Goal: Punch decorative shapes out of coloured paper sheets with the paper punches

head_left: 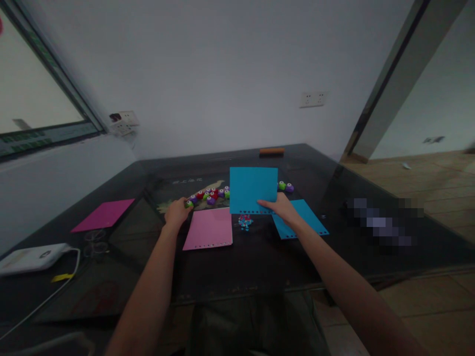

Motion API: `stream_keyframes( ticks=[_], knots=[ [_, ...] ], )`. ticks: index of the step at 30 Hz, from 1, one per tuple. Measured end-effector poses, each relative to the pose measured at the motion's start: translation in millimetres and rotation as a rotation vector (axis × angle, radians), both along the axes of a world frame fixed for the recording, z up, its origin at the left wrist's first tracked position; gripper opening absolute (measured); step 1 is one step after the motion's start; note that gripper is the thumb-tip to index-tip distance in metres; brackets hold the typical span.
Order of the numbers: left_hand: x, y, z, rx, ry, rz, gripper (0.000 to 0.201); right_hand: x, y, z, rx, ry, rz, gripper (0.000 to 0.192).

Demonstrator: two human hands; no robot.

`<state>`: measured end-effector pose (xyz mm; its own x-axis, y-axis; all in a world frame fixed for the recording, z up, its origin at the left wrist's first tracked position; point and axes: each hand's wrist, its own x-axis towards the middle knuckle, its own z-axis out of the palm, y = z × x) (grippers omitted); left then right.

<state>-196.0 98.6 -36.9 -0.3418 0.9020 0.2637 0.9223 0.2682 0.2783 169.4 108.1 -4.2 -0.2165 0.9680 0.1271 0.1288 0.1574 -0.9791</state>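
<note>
My right hand (281,206) holds a blue paper sheet (253,189) by its lower right corner, lifted upright above the dark table (260,267); small holes run along the sheet's bottom edge. At the near end of a row of small colourful paper punches (210,195), my left hand (177,211) closes on a green punch (189,203). A pink punched sheet (210,228) lies flat between my hands. A second blue sheet (301,219) lies under my right wrist. Tiny paper cut-outs (244,222) are heaped below the raised sheet.
A magenta sheet (104,214) lies at the left. Two more punches (286,186) sit right of the raised sheet. A white device (31,257) with a cable rests at the near left corner. An orange-brown bar (271,151) lies at the far edge.
</note>
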Motion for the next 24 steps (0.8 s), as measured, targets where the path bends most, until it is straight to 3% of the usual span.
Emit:
stream_keyframes(
  ticks=[5,9,11,15,18,24],
  knots=[
    [7,-6,7.8,-0.046,-0.030,0.117,0.033,1,1,-0.9,0.000,-0.015,0.003,0.038],
    [14,-6,18.2,0.036,-0.091,0.175,0.042,1,2,-1.4,-0.005,-0.007,0.004,0.039],
    [21,-4,22.1,0.141,-0.176,0.106,0.042,1,2,-0.8,-0.007,-0.002,0.011,0.040],
    [47,0,25.7,0.272,-0.501,-0.173,0.040,1,0,0.8,0.001,-0.022,0.002,0.041],
    [73,-3,26.5,0.170,-0.771,-0.375,0.037,1,0,0.6,0.010,-0.009,-0.006,0.043],
    [112,-16,22.2,-0.016,-0.954,-0.535,0.030,2,3,-1.4,0.026,0.006,-0.030,0.041]
  ],
)
